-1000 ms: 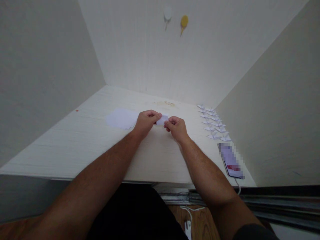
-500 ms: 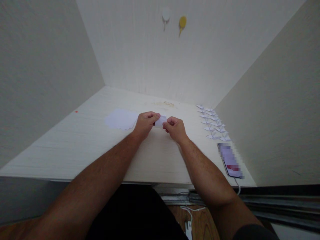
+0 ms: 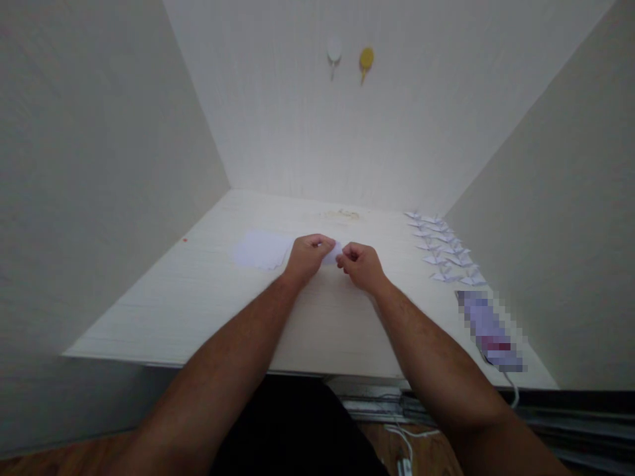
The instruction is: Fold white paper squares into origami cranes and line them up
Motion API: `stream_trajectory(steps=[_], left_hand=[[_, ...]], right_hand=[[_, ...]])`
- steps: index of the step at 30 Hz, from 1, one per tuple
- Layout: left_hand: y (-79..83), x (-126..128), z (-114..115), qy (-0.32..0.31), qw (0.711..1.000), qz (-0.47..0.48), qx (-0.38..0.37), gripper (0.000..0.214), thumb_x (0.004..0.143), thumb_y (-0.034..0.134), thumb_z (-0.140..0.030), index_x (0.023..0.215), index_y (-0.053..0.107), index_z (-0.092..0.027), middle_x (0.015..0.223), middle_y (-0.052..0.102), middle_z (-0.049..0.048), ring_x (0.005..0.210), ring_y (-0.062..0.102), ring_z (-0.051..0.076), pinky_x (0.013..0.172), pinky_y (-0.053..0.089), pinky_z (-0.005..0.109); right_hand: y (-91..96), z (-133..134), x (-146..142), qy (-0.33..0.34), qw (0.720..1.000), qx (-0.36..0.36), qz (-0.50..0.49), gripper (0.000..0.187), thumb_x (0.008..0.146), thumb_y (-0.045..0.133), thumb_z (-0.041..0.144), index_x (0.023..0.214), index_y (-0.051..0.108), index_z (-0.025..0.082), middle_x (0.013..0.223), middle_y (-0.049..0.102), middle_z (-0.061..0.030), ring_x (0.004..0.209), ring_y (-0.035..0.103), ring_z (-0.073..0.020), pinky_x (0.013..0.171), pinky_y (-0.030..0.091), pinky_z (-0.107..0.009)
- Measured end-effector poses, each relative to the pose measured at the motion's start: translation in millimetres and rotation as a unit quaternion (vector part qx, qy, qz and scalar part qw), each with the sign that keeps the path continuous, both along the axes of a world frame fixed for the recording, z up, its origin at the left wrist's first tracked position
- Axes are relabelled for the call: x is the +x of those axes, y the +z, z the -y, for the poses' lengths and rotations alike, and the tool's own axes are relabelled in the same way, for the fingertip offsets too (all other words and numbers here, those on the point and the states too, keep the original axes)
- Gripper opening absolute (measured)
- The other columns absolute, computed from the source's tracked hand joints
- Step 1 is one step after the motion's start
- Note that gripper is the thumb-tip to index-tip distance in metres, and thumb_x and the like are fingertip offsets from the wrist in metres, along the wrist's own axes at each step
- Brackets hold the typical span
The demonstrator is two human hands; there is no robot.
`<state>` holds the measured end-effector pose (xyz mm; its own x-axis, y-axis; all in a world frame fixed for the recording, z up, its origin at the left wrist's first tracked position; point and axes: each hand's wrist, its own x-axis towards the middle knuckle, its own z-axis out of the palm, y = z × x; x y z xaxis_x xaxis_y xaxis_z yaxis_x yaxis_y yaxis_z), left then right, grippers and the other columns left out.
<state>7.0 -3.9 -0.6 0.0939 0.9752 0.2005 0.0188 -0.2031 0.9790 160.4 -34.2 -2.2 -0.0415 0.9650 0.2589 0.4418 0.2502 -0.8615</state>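
My left hand (image 3: 306, 256) and my right hand (image 3: 363, 266) meet over the middle of a pale wooden desk (image 3: 198, 297). Both pinch a small white folded paper (image 3: 333, 252), which shows only as a sliver between the fingertips. The fingers of both hands are curled closed on it. Just left of my left hand lies a loose stack of white paper sheets (image 3: 260, 250), flat on the desk.
Several small folded white paper figures (image 3: 444, 249) sit in rows at the desk's far right. A phone (image 3: 490, 330) with a cable lies near the right front corner. Walls close in the desk on three sides; two hooks (image 3: 350, 58) hang on the back wall.
My hands have drawn closer together, so less of the paper shows between them. The view has shifted, moving everything slightly right and down.
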Motion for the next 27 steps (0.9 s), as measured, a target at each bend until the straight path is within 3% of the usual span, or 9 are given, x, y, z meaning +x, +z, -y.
stream_trajectory(steps=[4, 11, 16, 22, 27], left_hand=[[3.4, -2.8, 3.0, -0.047, 0.998, -0.031, 0.011, 0.018, 0.066, 0.074, -0.032, 0.069, 0.070, -0.015, 0.067, 0.067, 0.0016, 0.062, 0.057, 0.013, 0.061, 0.044, 0.026], [-2.8, 1.5, 0.7, -0.015, 0.998, 0.046, -0.034, 0.021, 0.069, 0.070, -0.036, 0.066, 0.068, -0.015, 0.059, 0.062, -0.0008, 0.051, 0.049, 0.010, 0.051, 0.037, 0.024], [-4.6, 0.3, 0.0, -0.014, 0.997, 0.059, -0.051, 0.027, 0.062, 0.079, -0.038, 0.062, 0.065, -0.015, 0.058, 0.062, -0.0002, 0.052, 0.051, 0.010, 0.052, 0.039, 0.024], [-2.8, -0.3, -1.5, -0.034, 0.987, 0.125, -0.100, 0.032, 0.051, 0.085, -0.028, 0.074, 0.068, -0.013, 0.067, 0.069, 0.0032, 0.058, 0.061, 0.012, 0.061, 0.048, 0.027], [-1.1, -0.4, -3.1, -0.024, 0.985, 0.136, -0.104, 0.032, 0.052, 0.084, -0.025, 0.077, 0.068, -0.012, 0.067, 0.070, 0.0038, 0.058, 0.062, 0.012, 0.062, 0.049, 0.027]], right_hand=[[0.0, 0.9, -0.2, 0.007, 0.999, 0.012, 0.029, 0.020, 0.076, 0.060, 0.030, 0.059, 0.057, 0.018, 0.052, 0.053, 0.0031, 0.050, 0.043, -0.0091, 0.051, 0.033, -0.023], [6.5, 2.3, -3.3, 0.034, 0.999, -0.010, 0.000, 0.015, 0.074, 0.060, 0.026, 0.062, 0.059, 0.018, 0.054, 0.057, 0.0023, 0.049, 0.046, -0.0091, 0.051, 0.035, -0.023], [2.8, 1.2, 0.7, 0.018, 1.000, -0.005, -0.012, 0.017, 0.072, 0.060, 0.028, 0.059, 0.058, 0.018, 0.050, 0.055, 0.0025, 0.046, 0.045, -0.0091, 0.049, 0.033, -0.023], [0.7, -1.4, 3.7, 0.005, 0.992, -0.040, -0.117, 0.018, 0.070, 0.063, 0.033, 0.061, 0.057, 0.018, 0.050, 0.056, 0.0019, 0.044, 0.046, -0.0097, 0.044, 0.034, -0.023], [3.5, -1.5, 2.4, -0.001, 0.991, -0.050, -0.128, 0.018, 0.069, 0.063, 0.033, 0.060, 0.056, 0.018, 0.048, 0.055, 0.0026, 0.042, 0.044, -0.0087, 0.043, 0.032, -0.023]])
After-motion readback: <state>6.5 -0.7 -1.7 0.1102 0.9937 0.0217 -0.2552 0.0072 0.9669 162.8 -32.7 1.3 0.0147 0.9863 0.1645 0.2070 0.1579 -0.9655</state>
